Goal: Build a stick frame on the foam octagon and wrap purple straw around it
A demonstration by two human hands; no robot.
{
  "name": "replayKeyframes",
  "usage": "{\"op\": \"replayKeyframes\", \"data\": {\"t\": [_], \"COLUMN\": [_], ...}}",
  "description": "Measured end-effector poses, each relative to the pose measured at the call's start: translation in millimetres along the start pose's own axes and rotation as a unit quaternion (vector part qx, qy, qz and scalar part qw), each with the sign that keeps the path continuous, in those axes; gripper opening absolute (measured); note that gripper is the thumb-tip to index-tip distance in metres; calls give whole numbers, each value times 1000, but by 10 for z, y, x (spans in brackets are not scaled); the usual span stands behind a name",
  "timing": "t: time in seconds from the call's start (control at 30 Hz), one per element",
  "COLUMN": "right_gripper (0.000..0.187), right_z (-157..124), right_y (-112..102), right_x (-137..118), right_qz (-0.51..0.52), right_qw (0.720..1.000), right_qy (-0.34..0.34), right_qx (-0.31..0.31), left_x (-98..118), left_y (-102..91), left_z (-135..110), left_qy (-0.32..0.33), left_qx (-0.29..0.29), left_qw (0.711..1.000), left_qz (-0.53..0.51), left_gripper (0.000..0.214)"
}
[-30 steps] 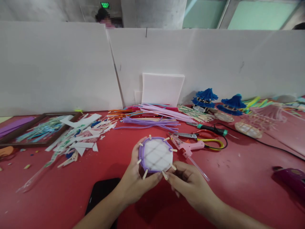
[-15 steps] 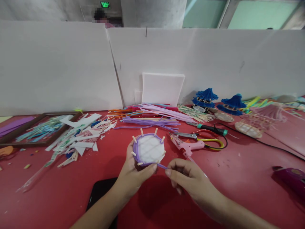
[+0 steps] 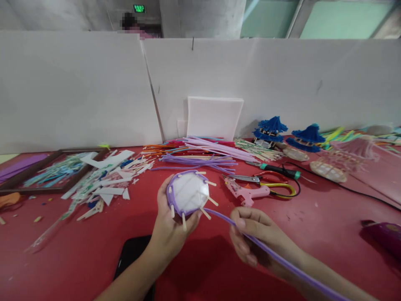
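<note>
A round white disc [image 3: 190,193] with short wooden sticks around its edge is gripped from the left and below by my left hand [image 3: 171,225]. Purple pipe cleaner wraps the rim, weaving past the sticks. From the lower right of the rim, the loose length of purple pipe cleaner [image 3: 283,261] runs toward the lower right corner. My right hand [image 3: 255,234] pinches that length between thumb and fingers, a short way from the disc. Just beyond the right hand lies a pink hot glue gun [image 3: 247,193]. The fingertips behind the disc are hidden.
Scissors [image 3: 277,188] and a green-and-black tool [image 3: 280,170] lie beyond the glue gun. Pipe cleaners [image 3: 200,161] are heaped at the back. White scraps [image 3: 112,190] and a brown frame [image 3: 34,190] are left. A black phone [image 3: 133,251] lies near my left forearm; blue-roofed models [image 3: 270,130] stand back right.
The disc has tilted and shifted slightly left, its sticks now pointing more toward me. My right hand has moved right and down along the pipe cleaner, and a longer stretch of it shows.
</note>
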State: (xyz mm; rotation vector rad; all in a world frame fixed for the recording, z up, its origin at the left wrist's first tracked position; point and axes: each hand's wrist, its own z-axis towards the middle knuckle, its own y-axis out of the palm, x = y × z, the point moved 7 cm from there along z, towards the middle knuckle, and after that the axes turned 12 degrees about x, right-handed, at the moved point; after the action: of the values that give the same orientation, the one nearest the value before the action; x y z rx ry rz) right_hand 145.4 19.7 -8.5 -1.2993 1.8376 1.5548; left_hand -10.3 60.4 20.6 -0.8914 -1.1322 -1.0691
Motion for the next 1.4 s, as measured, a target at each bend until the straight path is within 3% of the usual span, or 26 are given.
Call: {"op": "replayKeyframes", "data": {"t": [0.17,0.33,0.53,0.73,0.83,1.13,1.4], "right_gripper": [29,32,21,25,29,31,34], "right_z": [-30,-96,-137,-48,-47,-23,26], "right_y": [24,68,222,134,109,111,33], "right_x": [2,68,-33,49,34,111,113], "right_qz": [-1,-145,-348,-303,-265,-188,-103], "right_qw": [1000,988,922,946,958,980,993], "right_qy": [-10,-14,-164,-110,-110,-58,-43], "right_qx": [-19,-45,-41,25,16,-4,36], "left_x": [94,88,28,97,110,127,151], "left_y": [13,-80,19,43,39,-30,-86], "left_z": [-53,-97,-129,-127,-131,-187,-179], "left_qy": [102,125,62,46,55,89,34], "left_qx": [9,82,-19,-27,-23,47,121], "left_qw": [994,987,998,999,998,995,992], "left_qz": [24,61,12,-8,-19,14,3], "left_gripper": [74,70,82,83,81,74,58]}}
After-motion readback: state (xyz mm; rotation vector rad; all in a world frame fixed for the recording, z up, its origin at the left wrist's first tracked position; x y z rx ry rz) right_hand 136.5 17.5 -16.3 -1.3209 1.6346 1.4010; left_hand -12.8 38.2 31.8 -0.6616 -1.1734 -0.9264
